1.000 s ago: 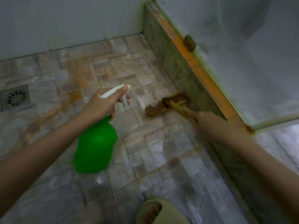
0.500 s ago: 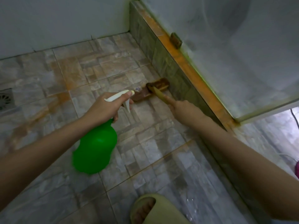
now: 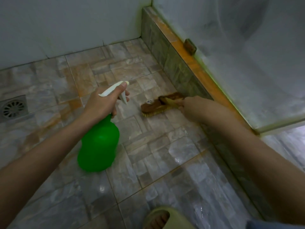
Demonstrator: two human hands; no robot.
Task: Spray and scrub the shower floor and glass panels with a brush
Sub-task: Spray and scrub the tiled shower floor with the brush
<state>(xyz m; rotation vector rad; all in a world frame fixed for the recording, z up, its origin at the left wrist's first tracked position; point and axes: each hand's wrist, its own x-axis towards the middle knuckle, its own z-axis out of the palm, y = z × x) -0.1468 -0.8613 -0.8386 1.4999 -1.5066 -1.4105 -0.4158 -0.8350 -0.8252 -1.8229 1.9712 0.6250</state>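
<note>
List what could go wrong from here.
The floor gleams wet near the slipper: a slip is possible. The right hand holds the brush close beside the tiled curb, so knuckles may scrape it. The left hand holds the spray bottle near the brush; spray could hit the right hand.

Green spray bottle, brown brush, grey-orange mottled floor tiles.

I note a plain pale wall at the far side, meeting a floor of mottled grey-and-tan stone-pattern tiles with orange staining. A round-grated drain sits at the left edge. A tiled kerb with an orange-stained top runs along the right, carrying a cloudy glass panel. Light is dim; the near tiles glisten wet.
</note>
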